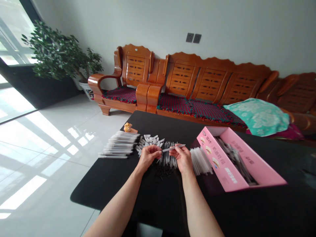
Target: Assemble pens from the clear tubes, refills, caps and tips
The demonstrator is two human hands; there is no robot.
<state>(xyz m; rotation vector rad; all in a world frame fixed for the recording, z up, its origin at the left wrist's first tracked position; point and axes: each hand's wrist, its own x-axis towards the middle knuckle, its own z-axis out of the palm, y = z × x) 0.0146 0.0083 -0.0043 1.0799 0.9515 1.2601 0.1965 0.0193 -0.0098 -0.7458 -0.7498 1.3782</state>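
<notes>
A slim pale tube like a pen barrel (pixel 168 149) spans the gap between my two hands above the black table. My right hand (pixel 183 158) holds it between thumb and fingers. At its left end, my left hand (pixel 148 157) is closed in a pinch, with a small dark bit showing at the fingertips. Below the hands lie thin grey-white sticks like pen refills (pixel 168 159) and a scatter of small black plugs (pixel 163 172). Left of them is a heap of short white caps (pixel 148 141). Translucent tubes (pixel 200 161) lie in a row to the right.
Pen-like white sticks with dark ends (pixel 118 144) lie stacked at the left, near a small yellow figurine (pixel 127 127). A pink box (pixel 264 168) holding grey strips stands right on the black table (pixel 111 187). Behind are a wooden sofa (pixel 182 75) and a potted plant (pixel 61 52).
</notes>
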